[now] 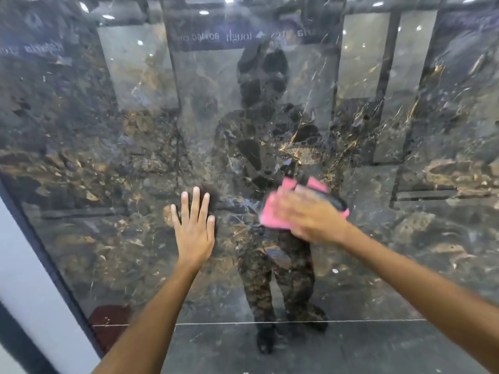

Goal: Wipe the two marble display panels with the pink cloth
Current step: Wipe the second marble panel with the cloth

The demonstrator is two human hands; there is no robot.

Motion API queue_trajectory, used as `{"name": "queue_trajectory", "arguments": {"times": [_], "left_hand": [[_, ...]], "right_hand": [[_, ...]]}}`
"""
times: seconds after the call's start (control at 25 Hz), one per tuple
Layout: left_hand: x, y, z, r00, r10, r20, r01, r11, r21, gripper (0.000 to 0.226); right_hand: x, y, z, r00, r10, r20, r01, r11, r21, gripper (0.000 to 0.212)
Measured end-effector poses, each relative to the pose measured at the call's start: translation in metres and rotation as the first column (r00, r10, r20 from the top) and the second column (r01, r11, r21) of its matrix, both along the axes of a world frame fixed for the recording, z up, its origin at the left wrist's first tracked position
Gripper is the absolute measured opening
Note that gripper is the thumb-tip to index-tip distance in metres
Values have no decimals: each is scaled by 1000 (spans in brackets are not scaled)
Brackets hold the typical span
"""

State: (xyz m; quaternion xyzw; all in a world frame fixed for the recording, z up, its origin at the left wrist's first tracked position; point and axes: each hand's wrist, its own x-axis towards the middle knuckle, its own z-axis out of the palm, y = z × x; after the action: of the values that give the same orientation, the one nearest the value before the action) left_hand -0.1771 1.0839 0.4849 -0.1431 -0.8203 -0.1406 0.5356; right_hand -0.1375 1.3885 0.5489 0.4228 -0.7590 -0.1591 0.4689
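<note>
Head view: pink cloth [272, 215] under right hand [310, 217] — blurred flat fingers [290, 197] — left fingers [195, 203] spread on marble panel [108, 184].

bare forearms [151, 306], no sleeves.

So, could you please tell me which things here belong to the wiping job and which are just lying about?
Job:
- pink cloth, pressed by right hand
- marble panel, with left hand flat on it

Lying about:
- dark frame at the panel's left edge
- white wall beyond it
</note>
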Motion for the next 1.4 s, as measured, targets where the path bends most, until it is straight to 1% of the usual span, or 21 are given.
{"name": "queue_trajectory", "arguments": {"times": [0.08,0.16,0.2,0.28,0.36,0.4,0.52,0.6,0.64,0.68,0.76,0.84,0.92,1.04,1.12,1.16,1.2,1.24,1.32,1.36,1.4], "left_hand": [[-9,-1,-6,999,23,-24,-23,1000,2,53],[-13,1,-8,997,31,-65,-31,1000,-2,53],[-15,0,-7,997,24,-75,-25,1000,-4,53],[-16,-2,-8,996,-10,-89,10,1000,-1,53],[-17,-3,-11,993,-15,-114,14,1000,-9,53],[-17,-2,-11,992,-11,-125,10,1000,-13,53],[-20,0,-11,991,-28,-134,29,1000,5,53],[-20,-1,-14,988,-30,-150,31,1000,5,53],[-21,-1,-14,988,-26,-154,27,1000,0,53],[-21,-1,-14,988,-28,-151,28,1000,-5,53],[-22,-1,-10,988,-29,-151,27,999,-17,53],[-21,-2,-9,990,-35,-133,34,999,-6,53],[-18,-2,-15,990,-46,-135,48,999,7,54],[-19,-1,-7,992,-51,-113,52,999,6,54],[-13,1,-6,992,-86,-90,90,995,52,52],[-7,5,-15,992,-110,-67,116,988,103,50],[3,9,-33,990,-141,-19,142,973,180,48],[16,13,-55,986,-162,38,147,955,257,47],[36,18,-103,977,-165,135,121,949,290,48],[37,17,-121,974,-152,165,111,965,236,49],[32,14,-130,976,-132,175,103,980,168,50]], "right_hand": [[-9,-21,47,989,-82,-120,21,898,-440,45],[-18,-57,38,968,-146,-205,19,855,-519,45],[-19,-72,9,965,-115,-235,10,913,-407,46],[-11,-80,-72,996,-39,-82,39,999,-3,53],[2,-62,-121,989,-131,75,99,939,329,50],[5,-49,-123,987,-126,100,80,925,370,45],[-3,-33,-67,999,-41,-1,41,998,40,48],[-13,-52,-22,981,-164,-99,116,919,-376,49],[-18,-69,-14,971,-201,-126,114,862,-494,49],[-21,-86,-25,965,-213,-154,114,868,-484,50],[-16,-105,-90,982,-173,-73,163,979,-121,55],[4,-86,-150,978,-196,64,165,930,329,59],[15,-50,-155,976,-135,170,58,917,395,49],[9,-7,-91,986,-166,-14,166,986,2,51],[7,10,-68,953,-304,-16,268,864,-427,50],[8,9,-78,937,-349,-8,281,767,-577,54],[11,6,-107,921,-390,22,324,731,-600,60],[16,2,-151,911,-404,90,393,777,-491,69],[30,9,-239,930,-334,151,328,943,64,86],[33,12,-259,944,-287,162,251,944,213,83],[33,9,-260,961,-227,159,191,958,213,75]]}}
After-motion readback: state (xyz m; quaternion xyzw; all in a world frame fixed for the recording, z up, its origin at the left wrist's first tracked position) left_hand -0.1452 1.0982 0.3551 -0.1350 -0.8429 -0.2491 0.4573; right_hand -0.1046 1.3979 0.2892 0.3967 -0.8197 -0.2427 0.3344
